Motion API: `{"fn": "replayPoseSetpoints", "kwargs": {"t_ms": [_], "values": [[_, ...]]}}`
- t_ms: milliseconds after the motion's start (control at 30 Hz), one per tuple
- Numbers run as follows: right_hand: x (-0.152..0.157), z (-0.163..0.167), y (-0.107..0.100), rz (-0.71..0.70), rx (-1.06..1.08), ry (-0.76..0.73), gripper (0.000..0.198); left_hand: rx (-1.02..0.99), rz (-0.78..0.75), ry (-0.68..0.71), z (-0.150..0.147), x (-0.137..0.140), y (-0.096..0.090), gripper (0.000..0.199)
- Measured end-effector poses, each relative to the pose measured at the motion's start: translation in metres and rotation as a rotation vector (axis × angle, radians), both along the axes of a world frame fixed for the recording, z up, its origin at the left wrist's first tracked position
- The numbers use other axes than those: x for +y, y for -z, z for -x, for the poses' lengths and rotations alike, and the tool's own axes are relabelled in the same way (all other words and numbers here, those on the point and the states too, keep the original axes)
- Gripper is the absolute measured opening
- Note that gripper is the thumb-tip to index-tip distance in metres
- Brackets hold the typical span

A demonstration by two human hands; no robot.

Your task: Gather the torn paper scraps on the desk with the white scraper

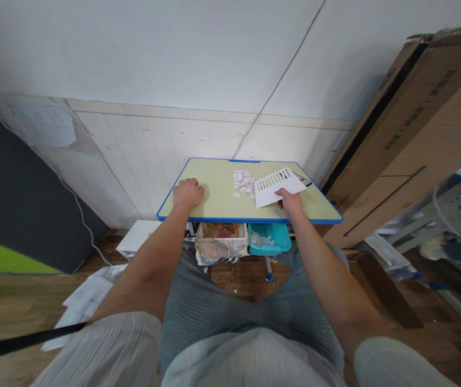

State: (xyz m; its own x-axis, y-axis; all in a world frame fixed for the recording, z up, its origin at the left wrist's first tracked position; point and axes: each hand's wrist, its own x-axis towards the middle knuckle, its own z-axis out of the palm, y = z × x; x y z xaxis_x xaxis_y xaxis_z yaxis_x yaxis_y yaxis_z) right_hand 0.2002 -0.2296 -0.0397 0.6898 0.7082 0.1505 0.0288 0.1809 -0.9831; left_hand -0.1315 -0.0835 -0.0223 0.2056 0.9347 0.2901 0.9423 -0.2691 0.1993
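Note:
My right hand (pixel 290 203) grips a white card (pixel 267 196) by its near edge, thumb on top, above the right part of a small cream table (pixel 218 201) with a blue rim. The card has a row of narrow slots along its far side. Just left of the card lies a pile of small paper pieces (pixel 244 181), white with reddish marks. My left hand (pixel 189 192) rests palm down on the table's left side, its fingers curled in and no object showing in it. A dark, flat item (pixel 305 181) is partly hidden behind the card.
Under the tabletop are a fabric-lined basket (pixel 221 252) and a turquoise bin (pixel 271 248) with white scraps. Large cardboard boxes (pixel 411 129) lean at the right. A white box (pixel 137 236) and papers (pixel 89 295) lie on the floor at left. A cable (pixel 282 75) runs down the wall.

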Motion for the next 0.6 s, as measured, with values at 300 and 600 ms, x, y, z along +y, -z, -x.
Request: {"fn": "replayPoseSetpoints", "kwargs": {"t_ms": [300,600], "values": [[-0.0057,0.0025,-0.0044,0.006,0.04,-0.02,0.018,0.005,0.001,0.003,0.0002,-0.0007,-0.0009,0.05],[-0.0094,0.0058,-0.0072,0.007,0.07,-0.037,0.019,0.031,-0.005,-0.006,0.0006,0.0012,0.0004,0.05]]}}
